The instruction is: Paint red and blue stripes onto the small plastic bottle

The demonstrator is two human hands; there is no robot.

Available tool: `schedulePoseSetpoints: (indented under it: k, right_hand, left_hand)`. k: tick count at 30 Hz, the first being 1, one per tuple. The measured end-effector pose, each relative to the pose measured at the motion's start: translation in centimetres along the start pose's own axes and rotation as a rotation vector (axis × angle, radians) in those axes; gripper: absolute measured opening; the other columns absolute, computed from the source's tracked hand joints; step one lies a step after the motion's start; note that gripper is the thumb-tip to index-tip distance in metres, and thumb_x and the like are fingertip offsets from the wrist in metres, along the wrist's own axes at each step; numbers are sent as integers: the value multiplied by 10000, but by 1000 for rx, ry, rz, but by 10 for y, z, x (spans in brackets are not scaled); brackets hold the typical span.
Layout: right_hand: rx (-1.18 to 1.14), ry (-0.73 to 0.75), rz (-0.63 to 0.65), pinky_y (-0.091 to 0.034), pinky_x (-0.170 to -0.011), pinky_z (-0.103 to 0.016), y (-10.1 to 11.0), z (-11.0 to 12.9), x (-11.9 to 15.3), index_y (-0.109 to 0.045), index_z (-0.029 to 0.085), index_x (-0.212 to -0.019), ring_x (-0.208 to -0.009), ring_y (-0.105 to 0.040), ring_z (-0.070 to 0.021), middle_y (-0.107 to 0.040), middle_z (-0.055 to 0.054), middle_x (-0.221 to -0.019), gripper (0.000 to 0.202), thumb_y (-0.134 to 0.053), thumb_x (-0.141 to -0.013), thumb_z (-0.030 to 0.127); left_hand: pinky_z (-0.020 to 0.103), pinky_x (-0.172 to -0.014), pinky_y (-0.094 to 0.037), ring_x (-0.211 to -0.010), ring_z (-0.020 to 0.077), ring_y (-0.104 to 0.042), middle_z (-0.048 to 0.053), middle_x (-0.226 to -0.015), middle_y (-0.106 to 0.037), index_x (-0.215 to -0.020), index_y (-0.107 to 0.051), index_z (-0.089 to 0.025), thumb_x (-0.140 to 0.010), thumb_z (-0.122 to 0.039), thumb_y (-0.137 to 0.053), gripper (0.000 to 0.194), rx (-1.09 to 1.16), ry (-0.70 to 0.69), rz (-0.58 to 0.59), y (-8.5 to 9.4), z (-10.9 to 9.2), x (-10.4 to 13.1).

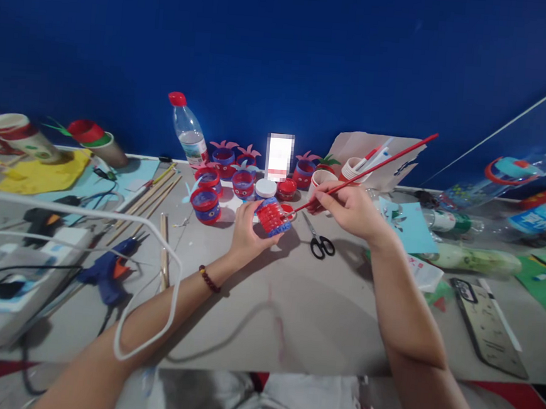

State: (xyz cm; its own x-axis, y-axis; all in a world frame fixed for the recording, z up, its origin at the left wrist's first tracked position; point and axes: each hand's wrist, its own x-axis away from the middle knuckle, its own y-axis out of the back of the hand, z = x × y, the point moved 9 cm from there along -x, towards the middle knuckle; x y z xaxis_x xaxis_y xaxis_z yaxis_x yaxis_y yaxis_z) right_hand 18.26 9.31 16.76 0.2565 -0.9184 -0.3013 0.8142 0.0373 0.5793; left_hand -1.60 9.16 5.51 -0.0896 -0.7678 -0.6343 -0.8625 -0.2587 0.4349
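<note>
My left hand (248, 235) is closed round a small red and blue cup (272, 217) with a bumpy painted surface, held tilted above the table. In my right hand (346, 205) is a long red paintbrush (385, 161), pinched near its lower end. The brush tip meets the red side of the cup. Just behind the cup stand an open pot of red paint (286, 189) and a white lid (265, 188). Several finished-looking red and blue cups with eyes, such as one painted cup (205, 205), stand around them.
Black-handled scissors (321, 246) lie near my right hand. At left are a blue glue gun (111, 274), a power strip (25, 279) and a looping white cable (179, 279). A bottle (188, 132) stands behind; a phone (487, 328) lies right.
</note>
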Motion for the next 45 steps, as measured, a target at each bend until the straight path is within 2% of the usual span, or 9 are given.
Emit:
schedulePoseSetpoints:
  k: [7,13,20,27,33,40,45]
  right_hand:
    - [66,28,74,-558,-734,-370,-4,10,3,-676,202,-802,-732,-712,-205,-742,-49,-768,259,-541,-960,357]
    - [9,16,11,-569,-740,-358,0,4,4,-691,203,-880,-773,-721,-207,-748,-56,-824,225,-553,-963,359]
    - [42,28,82,-559,-743,-365,-6,10,3,-678,200,-801,-738,-703,-202,-736,-47,-768,249,-535,-961,326]
    - [8,23,21,-559,-755,-379,-2,3,3,-681,196,-853,-776,-709,-216,-736,-62,-834,231,-539,-964,342]
    - [13,3,75,-569,-751,-392,-6,7,3,-671,200,-801,-727,-709,-216,-732,-53,-757,234,-554,-945,343]
    - [-71,-6,4,-587,-742,-357,-2,3,4,-685,193,-846,-765,-719,-203,-737,-64,-837,240,-549,-963,352]
    - [23,24,17,-573,-749,-389,-6,7,3,-687,192,-773,-764,-700,-215,-736,-68,-829,269,-558,-950,350]
  left_hand:
    - [496,-1027,-467,-1188,300,-536,109,-1249,-540,-1329,-451,-238,-684,-429,-843,779,5,-13,-22,1,-1,0]
    - [495,-1029,-465,-1190,301,-535,112,-1258,-540,-1338,-448,-237,-681,-420,-848,791,11,-11,-16,1,0,1]
    - [485,-1015,-472,-1172,294,-539,104,-1242,-544,-1334,-451,-234,-685,-424,-847,784,11,-39,-31,2,-2,0]
    - [486,-1020,-470,-1168,294,-538,102,-1240,-549,-1330,-455,-235,-680,-421,-853,785,18,-42,-21,-1,-1,1]
    - [488,-1018,-470,-1177,294,-538,106,-1252,-545,-1340,-447,-237,-682,-430,-851,796,20,-50,-25,-1,0,1]
    - [487,-1021,-468,-1175,293,-537,105,-1248,-547,-1341,-448,-237,-683,-418,-852,793,16,-53,-31,-1,0,1]
    - [487,-1019,-468,-1179,294,-534,107,-1255,-539,-1347,-440,-238,-694,-433,-843,792,4,-50,-26,-1,0,1]
